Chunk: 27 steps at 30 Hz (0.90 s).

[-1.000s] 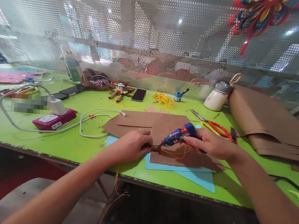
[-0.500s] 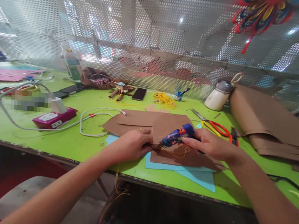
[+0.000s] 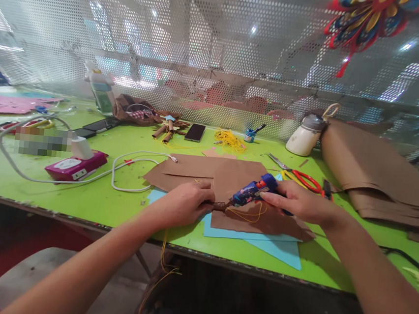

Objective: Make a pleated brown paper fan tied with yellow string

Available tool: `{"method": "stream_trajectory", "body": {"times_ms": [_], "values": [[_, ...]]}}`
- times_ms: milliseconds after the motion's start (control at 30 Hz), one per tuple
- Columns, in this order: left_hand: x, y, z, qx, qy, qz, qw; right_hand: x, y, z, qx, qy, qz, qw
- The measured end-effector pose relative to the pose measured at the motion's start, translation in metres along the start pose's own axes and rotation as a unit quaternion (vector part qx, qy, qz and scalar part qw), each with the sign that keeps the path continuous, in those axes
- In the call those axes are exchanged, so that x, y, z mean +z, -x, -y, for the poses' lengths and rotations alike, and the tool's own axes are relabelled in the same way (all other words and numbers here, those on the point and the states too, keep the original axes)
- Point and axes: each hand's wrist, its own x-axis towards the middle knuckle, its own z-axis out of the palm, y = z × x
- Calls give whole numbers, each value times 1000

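My right hand (image 3: 297,203) is closed round a blue glue gun (image 3: 252,191), whose nozzle points left and down at a small brown rolled piece (image 3: 220,206). My left hand (image 3: 186,201) pinches that brown piece at its left end. Thin yellow string (image 3: 248,214) loops under the gun over brown paper sheets (image 3: 226,176), which lie on blue paper (image 3: 282,248). More yellow string hangs down past the table edge below my left hand.
On the green table (image 3: 116,202): red-handled scissors (image 3: 303,178), a white jar (image 3: 305,135), a brown paper roll (image 3: 371,167), a phone (image 3: 195,132), a yellow string pile (image 3: 229,139), brown paper tubes (image 3: 165,132), a pink box (image 3: 75,165) with white cable (image 3: 130,169). Perforated metal screen behind.
The glue gun has shifted slightly right and its nozzle stays at the brown piece. My left hand has hardly moved.
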Motion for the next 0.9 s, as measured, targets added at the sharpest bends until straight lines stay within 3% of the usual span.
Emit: {"method": "stream_trajectory", "body": {"times_ms": [300, 500, 700, 900], "values": [[-2, 2, 2, -9, 6, -4, 1000, -5, 2, -6, -10, -36, -3, 999], [-7, 2, 2, -4, 26, 5, 1000, -3, 1, -5, -14, -128, 1, 992], [-12, 0, 3, -44, 32, 40, 998, -4, 2, -2, -15, -162, 7, 987], [-14, -6, -1, -73, 3, 28, 997, -4, -1, -4, -15, -158, 9, 987]]}}
